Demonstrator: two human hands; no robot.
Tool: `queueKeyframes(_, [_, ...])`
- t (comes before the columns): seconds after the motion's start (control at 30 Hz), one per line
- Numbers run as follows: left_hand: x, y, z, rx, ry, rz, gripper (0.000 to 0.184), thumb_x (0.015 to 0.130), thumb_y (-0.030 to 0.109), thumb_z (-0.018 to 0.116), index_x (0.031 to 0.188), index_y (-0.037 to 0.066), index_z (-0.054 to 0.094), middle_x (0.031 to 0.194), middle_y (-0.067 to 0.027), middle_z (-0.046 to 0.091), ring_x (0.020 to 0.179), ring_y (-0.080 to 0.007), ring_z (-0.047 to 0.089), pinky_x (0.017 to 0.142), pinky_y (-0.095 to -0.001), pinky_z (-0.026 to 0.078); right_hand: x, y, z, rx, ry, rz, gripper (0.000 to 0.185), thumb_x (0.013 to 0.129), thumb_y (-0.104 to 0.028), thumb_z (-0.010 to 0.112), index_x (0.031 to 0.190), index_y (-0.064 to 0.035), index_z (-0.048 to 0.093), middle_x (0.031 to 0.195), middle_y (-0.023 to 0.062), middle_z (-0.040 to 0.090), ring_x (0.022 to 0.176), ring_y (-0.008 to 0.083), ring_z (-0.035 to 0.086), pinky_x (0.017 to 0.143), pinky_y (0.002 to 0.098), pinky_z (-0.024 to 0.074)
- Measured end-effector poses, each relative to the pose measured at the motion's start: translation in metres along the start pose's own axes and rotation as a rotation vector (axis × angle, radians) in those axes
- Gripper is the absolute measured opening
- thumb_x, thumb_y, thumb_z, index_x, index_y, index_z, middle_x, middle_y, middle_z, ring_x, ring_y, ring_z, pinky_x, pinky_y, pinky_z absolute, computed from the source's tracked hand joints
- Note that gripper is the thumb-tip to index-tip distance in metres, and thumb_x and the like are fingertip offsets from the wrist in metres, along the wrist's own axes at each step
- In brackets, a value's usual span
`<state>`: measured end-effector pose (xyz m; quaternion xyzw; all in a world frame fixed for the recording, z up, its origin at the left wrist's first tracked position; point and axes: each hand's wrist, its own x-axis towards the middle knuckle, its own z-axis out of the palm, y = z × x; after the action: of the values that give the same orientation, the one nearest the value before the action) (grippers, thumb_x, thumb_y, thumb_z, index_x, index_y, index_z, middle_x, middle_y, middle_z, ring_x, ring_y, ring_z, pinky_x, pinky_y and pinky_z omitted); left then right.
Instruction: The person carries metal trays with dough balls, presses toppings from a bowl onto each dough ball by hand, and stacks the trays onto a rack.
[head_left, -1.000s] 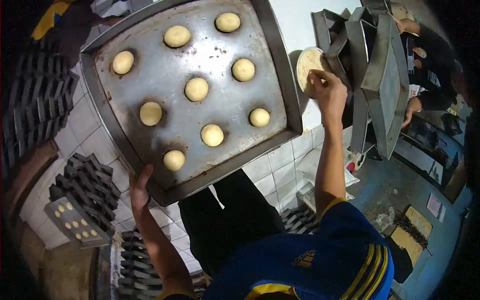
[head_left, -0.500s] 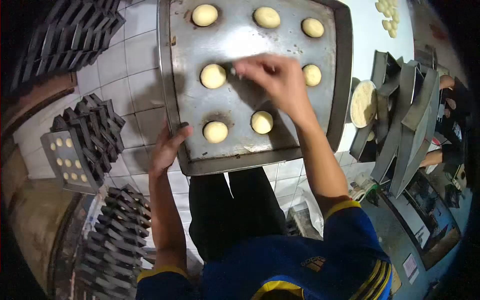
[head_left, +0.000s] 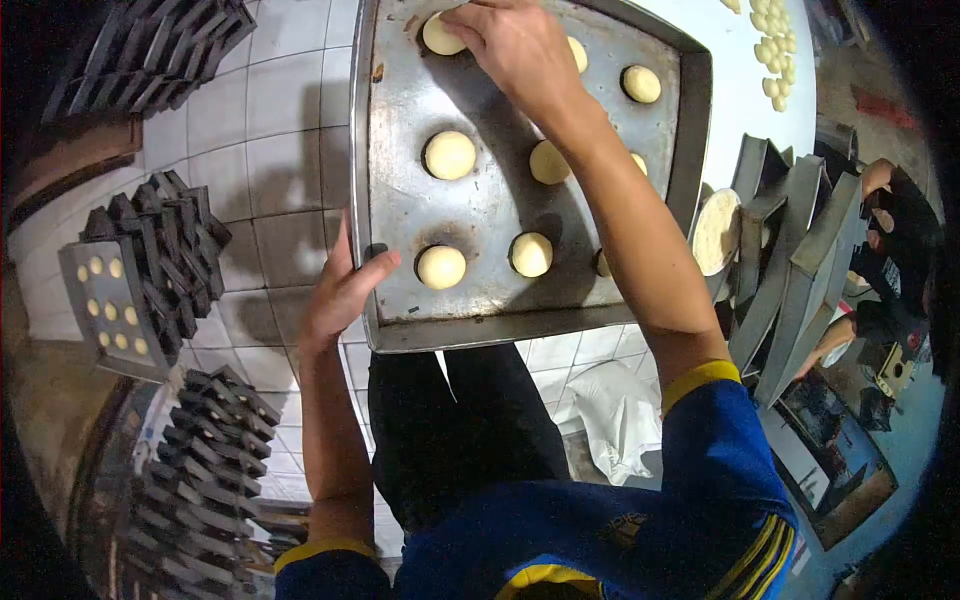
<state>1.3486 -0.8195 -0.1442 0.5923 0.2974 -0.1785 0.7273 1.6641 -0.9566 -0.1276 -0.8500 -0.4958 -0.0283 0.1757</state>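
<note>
A large metal baking tray (head_left: 500,333) lies before me with rows of round, pale dough balls (head_left: 450,155) on it. My left hand (head_left: 343,292) grips its left rim near the lower corner, thumb over the edge. At the top left of the tray, my right hand (head_left: 525,55) has its fingers pinched together against a dough ball (head_left: 438,38). Whether anything small sits between those fingertips is hidden. My right forearm covers part of the dough balls on the right side. One at the lower right shows only its edge.
A bowl of pale crumbly stuff (head_left: 716,232) stands right of the tray, beside stacked metal trays (head_left: 810,270). Small dough pieces (head_left: 772,50) lie on the white table. At left are more tray stacks (head_left: 165,260). Another person's hand (head_left: 828,340) shows at far right.
My right hand has moved up and left from the tray's middle to the top-left dough ball. A middle dough ball is now uncovered. My left hand keeps its hold on the rim.
</note>
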Motion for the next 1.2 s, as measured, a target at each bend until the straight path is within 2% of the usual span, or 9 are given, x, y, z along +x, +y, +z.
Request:
queueKeyframes(0.3, [0.001,-0.002,0.001,-0.044,-0.033,0.065,0.082,0.099,0.018,0.072,0.169,0.005,0.030,0.156,-0.0148,0.053,0.144,-0.0259,0.048,0.123,-0.0417,0.034,-0.005,-0.026,-0.016,0.064,0.070,-0.009,0.023,0.094,-0.011,0.059,0.108,0.0002,0.074,0.102,0.0178,0.071,0.110,0.0383,0.066,0.096,0.0474,0.0552])
queueKeyframes(0.4, [0.001,0.001,0.003,-0.007,-0.009,0.036,0.084,0.097,0.019,0.073,0.168,0.005,0.031,0.155,-0.0148,0.054,0.143,-0.0261,0.049,0.123,-0.0418,0.034,-0.002,-0.031,-0.023,-0.075,-0.157,-0.007,0.036,0.102,-0.019,0.058,0.125,0.0054,0.070,0.121,0.0211,0.070,0.123,0.0393,0.063,0.105,0.0465,0.0521])
queueKeyframes(0.5, [0.001,0.000,0.003,-0.030,-0.002,0.017,0.085,0.095,0.020,0.075,0.167,0.005,0.033,0.152,-0.0148,0.056,0.141,-0.0262,0.050,0.122,-0.0416,0.035,-0.005,-0.034,0.006,-0.055,-0.088,-0.001,0.071,0.111,-0.044,0.050,0.152,0.0139,0.048,0.160,0.0316,0.050,0.151,0.0434,0.046,0.128,0.0473,0.0337])
queueKeyframes(0.67, [0.001,0.004,0.002,0.035,0.020,-0.008,0.081,0.093,0.020,0.074,0.164,0.005,0.037,0.147,-0.0143,0.059,0.134,-0.0256,0.054,0.119,-0.0409,0.039,-0.016,-0.018,0.030,0.023,-0.122,-0.002,0.082,0.114,-0.054,0.041,0.163,0.0117,0.033,0.172,0.0321,0.032,0.163,0.0424,0.026,0.134,0.0460,0.0221])
queueKeyframes(0.73, [-0.003,0.004,0.004,0.006,0.013,-0.035,0.081,0.093,0.020,0.074,0.164,0.005,0.038,0.146,-0.0136,0.059,0.134,-0.0251,0.054,0.118,-0.0400,0.040,-0.014,-0.013,-0.003,0.771,-0.164,0.263,0.087,0.113,-0.060,0.038,0.167,0.0077,0.027,0.175,0.0319,0.024,0.166,0.0395,0.019,0.136,0.0448,0.0179])
queueKeyframes(0.8, [-0.001,0.007,0.003,-0.024,0.011,-0.049,0.081,0.093,0.021,0.074,0.164,0.005,0.038,0.146,-0.0130,0.059,0.133,-0.0245,0.054,0.117,-0.0392,0.040,-0.039,-0.007,-0.033,0.642,0.244,0.388,0.060,0.110,-0.042,0.059,0.150,0.0024,0.059,0.146,0.0257,0.063,0.139,0.0287,0.059,0.115,0.0396,0.0462])
queueKeyframes(0.87, [-0.001,0.007,0.003,0.040,0.018,-0.008,0.083,0.093,0.022,0.075,0.165,0.005,0.038,0.146,-0.0112,0.059,0.133,-0.0234,0.054,0.116,-0.0375,0.040,-0.082,0.013,-0.068,0.472,0.485,0.370,0.036,0.107,-0.026,0.069,0.136,-0.0052,0.073,0.119,0.0154,0.080,0.109,0.0240,0.076,0.094,0.0393,0.0600])
queueKeyframes(1.07, [0.006,-0.013,-0.006,-0.019,-0.012,-0.020,0.087,0.093,0.022,0.077,0.167,0.004,0.035,0.147,-0.0106,0.059,0.133,-0.0225,0.054,0.117,-0.0362,0.040,-0.272,0.047,-0.172,-0.229,0.095,1.160,0.035,0.105,-0.031,0.072,0.129,-0.0063,0.078,0.121,0.0167,0.080,0.104,0.0289,0.079,0.093,0.0389,0.0595])
queueKeyframes(1.2, [-0.001,-0.016,-0.003,-0.052,0.045,-0.107,0.090,0.094,0.025,0.079,0.168,0.004,0.034,0.149,-0.0107,0.059,0.133,-0.0223,0.053,0.117,-0.0359,0.040,-0.306,0.048,-0.173,-0.345,-0.084,1.228,0.033,0.101,-0.034,0.074,0.118,-0.0073,0.083,0.111,0.0196,0.080,0.103,0.0375,0.078,0.090,0.0437,0.0592])
